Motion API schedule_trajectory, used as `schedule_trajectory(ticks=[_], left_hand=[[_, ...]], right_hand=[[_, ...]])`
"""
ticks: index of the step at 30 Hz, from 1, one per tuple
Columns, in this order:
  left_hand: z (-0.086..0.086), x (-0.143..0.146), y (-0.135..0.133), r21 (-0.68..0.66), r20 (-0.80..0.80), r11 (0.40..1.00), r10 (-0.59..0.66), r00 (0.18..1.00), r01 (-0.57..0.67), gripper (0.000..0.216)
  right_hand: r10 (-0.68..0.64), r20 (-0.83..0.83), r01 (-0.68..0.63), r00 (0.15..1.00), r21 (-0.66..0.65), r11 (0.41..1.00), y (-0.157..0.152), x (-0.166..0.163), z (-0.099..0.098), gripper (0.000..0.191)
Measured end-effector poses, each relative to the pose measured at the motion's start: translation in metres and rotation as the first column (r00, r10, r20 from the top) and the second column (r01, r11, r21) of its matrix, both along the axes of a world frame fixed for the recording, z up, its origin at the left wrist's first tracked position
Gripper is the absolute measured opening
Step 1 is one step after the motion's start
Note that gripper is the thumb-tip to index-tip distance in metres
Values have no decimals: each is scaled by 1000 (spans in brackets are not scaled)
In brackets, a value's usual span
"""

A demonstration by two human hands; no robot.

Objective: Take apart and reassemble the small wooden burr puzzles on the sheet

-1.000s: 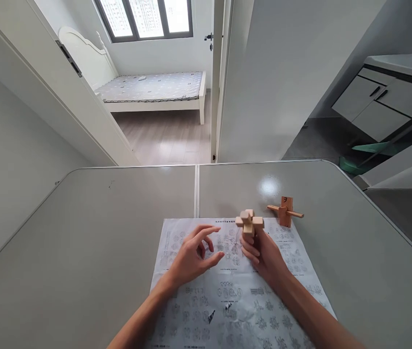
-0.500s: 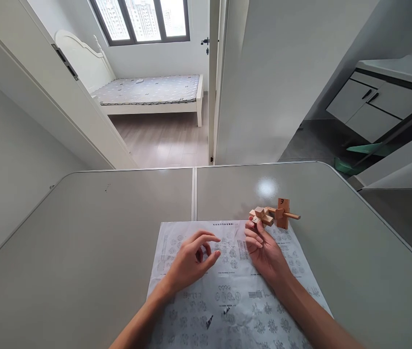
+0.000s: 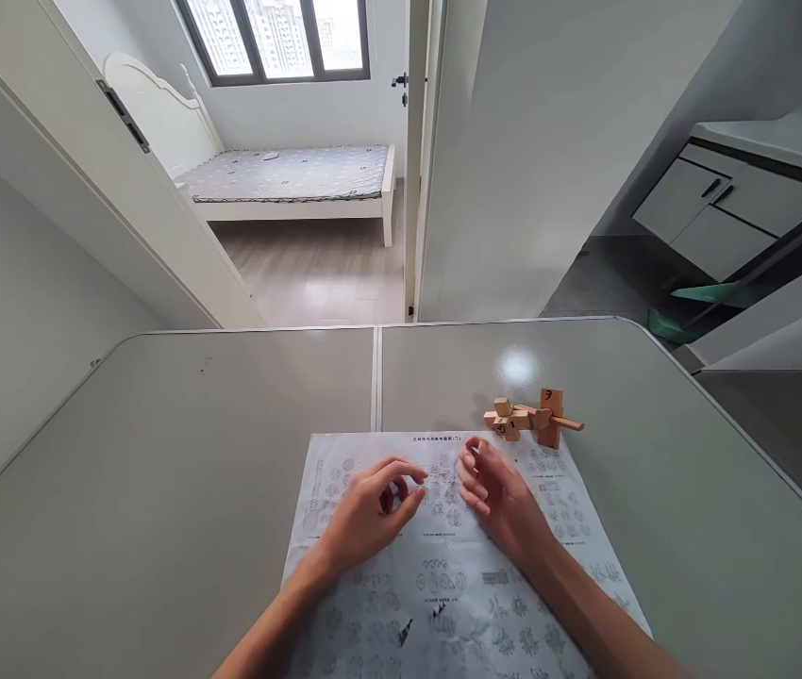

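A pale wooden cross-shaped puzzle [image 3: 509, 420] lies on the grey table [image 3: 160, 453] just past the far edge of a printed instruction sheet [image 3: 443, 575]. It touches a darker wooden puzzle [image 3: 551, 418] with a thin rod through it. My right hand [image 3: 496, 500] hovers over the sheet a little below the pale puzzle, fingers loosely curled and apart, holding nothing. My left hand [image 3: 373, 509] rests over the sheet to the left, fingers half curled and empty.
The table has a seam down its middle and rounded far corners. Beyond it an open door leads to a bedroom with a bed [image 3: 288, 179]. Grey cabinets [image 3: 726, 207] stand at the right, and a green object [image 3: 698, 302] lies on the floor.
My right hand carried the pale puzzle forward, set it down beside the darker puzzle, let go and drew back toward me. My left hand barely moved.
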State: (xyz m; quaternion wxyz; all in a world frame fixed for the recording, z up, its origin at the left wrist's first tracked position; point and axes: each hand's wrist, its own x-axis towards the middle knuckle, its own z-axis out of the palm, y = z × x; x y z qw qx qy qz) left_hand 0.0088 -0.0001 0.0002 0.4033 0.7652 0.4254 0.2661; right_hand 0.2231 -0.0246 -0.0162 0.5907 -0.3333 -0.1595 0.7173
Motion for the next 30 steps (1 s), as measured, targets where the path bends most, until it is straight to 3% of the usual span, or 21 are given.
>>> schedule_trajectory(ticks=[5,10,18,30], left_hand=[[-1,1,0,12,-20,1000,3,1000,-3,17],[-3,1,1,34,-32,999,13,999,-12,18],[-3,0,-1,25,-13,1000,6,1000,-6,17],[-3,-1,0,50,-10,999,-2,1000,2,19]], right_hand=[[210,250,-256,945,165,953,-6,-6,3,25],[263,499,-413,826,217,884,-7,-7,5,27],[272,614,-490,741,218,844,-10,-11,5,27],[243,661,-509,710,244,825,-14,-13,1,24]])
